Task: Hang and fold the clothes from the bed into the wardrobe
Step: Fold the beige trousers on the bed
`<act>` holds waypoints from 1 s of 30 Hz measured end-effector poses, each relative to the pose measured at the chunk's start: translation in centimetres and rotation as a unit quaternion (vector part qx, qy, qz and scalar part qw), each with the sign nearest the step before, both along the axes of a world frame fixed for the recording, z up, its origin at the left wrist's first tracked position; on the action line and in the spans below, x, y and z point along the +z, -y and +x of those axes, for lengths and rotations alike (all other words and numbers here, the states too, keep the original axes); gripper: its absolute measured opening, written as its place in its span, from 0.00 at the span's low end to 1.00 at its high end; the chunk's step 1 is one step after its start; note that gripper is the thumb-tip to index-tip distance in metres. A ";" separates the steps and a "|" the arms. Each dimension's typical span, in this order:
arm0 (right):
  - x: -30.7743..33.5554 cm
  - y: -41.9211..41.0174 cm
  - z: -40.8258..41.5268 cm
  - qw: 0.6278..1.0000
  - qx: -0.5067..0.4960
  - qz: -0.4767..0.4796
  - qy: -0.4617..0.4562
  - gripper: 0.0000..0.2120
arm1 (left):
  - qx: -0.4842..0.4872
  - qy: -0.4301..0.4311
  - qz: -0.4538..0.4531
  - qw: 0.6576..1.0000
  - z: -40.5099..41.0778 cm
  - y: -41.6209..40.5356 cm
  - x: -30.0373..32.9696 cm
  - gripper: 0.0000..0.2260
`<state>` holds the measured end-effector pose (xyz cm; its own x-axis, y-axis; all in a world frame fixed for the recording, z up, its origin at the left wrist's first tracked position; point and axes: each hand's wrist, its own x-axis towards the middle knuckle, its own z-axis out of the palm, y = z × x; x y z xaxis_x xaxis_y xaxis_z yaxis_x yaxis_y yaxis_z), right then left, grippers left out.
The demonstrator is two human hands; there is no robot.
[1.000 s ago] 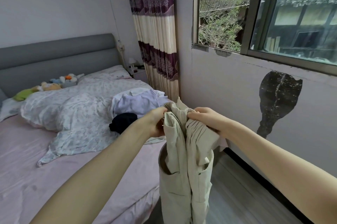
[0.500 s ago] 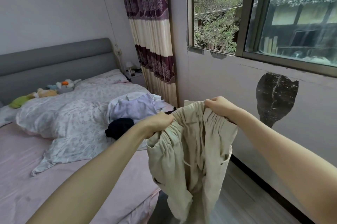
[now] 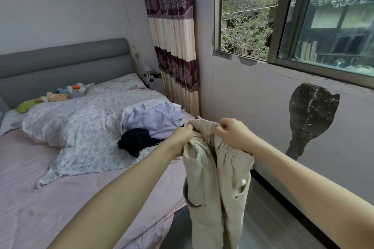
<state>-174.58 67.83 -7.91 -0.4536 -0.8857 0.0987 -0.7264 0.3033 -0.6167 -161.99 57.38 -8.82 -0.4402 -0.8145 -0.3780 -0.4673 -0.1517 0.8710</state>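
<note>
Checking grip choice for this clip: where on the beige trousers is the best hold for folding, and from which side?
By the gathered waistband, from above, one hand at each end. The beige trousers hang with legs down, and the left hand and right hand already grip that band close together. Sliding them apart would likely let the legs hang flat.

- You have the bed (image 3: 60, 198) in front of you, on your left, covered by a pink sheet and backed by a grey padded headboard (image 3: 66, 62).
- A floral duvet (image 3: 81, 127) lies crumpled across its upper half.
- A lilac garment (image 3: 149, 119) sits on that duvet, with a dark navy garment (image 3: 135, 141) touching its near side.
- Soft toys (image 3: 58, 95) rest along the headboard end.
- A pillow (image 3: 127, 83) lies at the far corner.
</note>
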 end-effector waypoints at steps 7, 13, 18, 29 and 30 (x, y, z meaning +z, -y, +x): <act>-0.3 -2.0 1.2 0.976 0.107 -0.003 0.189 0.22 | -0.076 -0.205 0.296 0.930 0.3 -0.5 1.8 0.17; -1.8 -1.5 -0.3 0.850 0.126 -0.006 0.512 0.21 | -0.085 -0.064 0.199 0.974 -1.2 -0.1 2.4 0.15; -3.7 0.1 -0.8 0.729 -0.058 -0.243 0.637 0.11 | -0.008 -0.074 0.021 0.997 -3.0 2.1 4.1 0.08; 8.7 13.8 5.5 0.898 0.021 -0.345 0.272 0.16 | -0.047 -0.280 -0.059 0.957 2.7 14.2 15.8 0.08; 9.5 16.0 7.7 0.908 0.040 -0.330 0.254 0.17 | -0.044 -0.289 -0.057 0.955 5.6 16.2 16.3 0.08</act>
